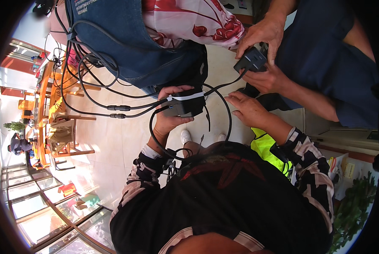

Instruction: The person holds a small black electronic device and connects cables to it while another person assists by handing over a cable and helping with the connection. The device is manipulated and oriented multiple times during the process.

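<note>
My left hand [166, 123] is wrapped round a black box-shaped device [192, 106] with a white strap across it. Black cables [143, 111] run from that device off to the left, and one loops down in front of my shirt. Below a co-worker's hands, my right hand [249, 109] reaches out with its fingers stretched and nothing visible in them. The co-worker's hands [267, 51] hold a second dark box [250, 60] with slots in its face. A cable links the area of the two boxes.
Close in front stands a person in a denim garment [109, 46] with a flowered sleeve [198, 21]; bundled cables hang there. Another person in dark blue clothing [325, 72] is at the right. Wooden tables [49, 106] stand left, by windows [33, 199]. A bright yellow item [265, 148] lies beside my right arm.
</note>
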Tool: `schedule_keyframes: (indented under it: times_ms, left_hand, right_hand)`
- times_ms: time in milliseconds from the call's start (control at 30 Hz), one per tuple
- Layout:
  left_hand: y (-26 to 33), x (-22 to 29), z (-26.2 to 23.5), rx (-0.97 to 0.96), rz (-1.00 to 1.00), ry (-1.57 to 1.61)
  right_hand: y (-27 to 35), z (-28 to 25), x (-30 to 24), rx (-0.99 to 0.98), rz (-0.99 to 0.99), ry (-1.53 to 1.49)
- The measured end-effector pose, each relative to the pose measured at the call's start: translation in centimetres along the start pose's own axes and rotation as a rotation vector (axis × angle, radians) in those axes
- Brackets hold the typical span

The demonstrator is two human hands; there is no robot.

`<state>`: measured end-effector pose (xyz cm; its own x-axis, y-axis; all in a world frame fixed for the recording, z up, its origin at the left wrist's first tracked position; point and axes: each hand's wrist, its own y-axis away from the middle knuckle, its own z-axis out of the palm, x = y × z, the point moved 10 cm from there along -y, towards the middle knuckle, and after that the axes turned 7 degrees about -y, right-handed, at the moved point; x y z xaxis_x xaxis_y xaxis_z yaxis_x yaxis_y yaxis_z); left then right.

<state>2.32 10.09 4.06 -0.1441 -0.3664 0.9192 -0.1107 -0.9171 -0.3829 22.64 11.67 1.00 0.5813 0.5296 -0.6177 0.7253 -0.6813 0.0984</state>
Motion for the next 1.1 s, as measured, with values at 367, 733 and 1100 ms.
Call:
schedule_keyframes:
  times_ms: [367, 733, 1100]
  left_hand:
    - [0.1, -0.7, -0.8, 0.08, -0.072, -0.116]
    - [-3.4, -1.1, -1.6, 0.227, 0.075, -0.327]
    - [-3.5, -3.5, -2.9, 0.185, -0.005, -0.213]
  right_hand:
    - [-11.4, 2.4, 1.0, 0.268, -0.247, -0.121]
    - [-10.4, 0.9, -1.2, 0.352, -0.355, -0.138]
    - [-10.5, -0.5, -2.6, 0.372, -0.419, -0.066]
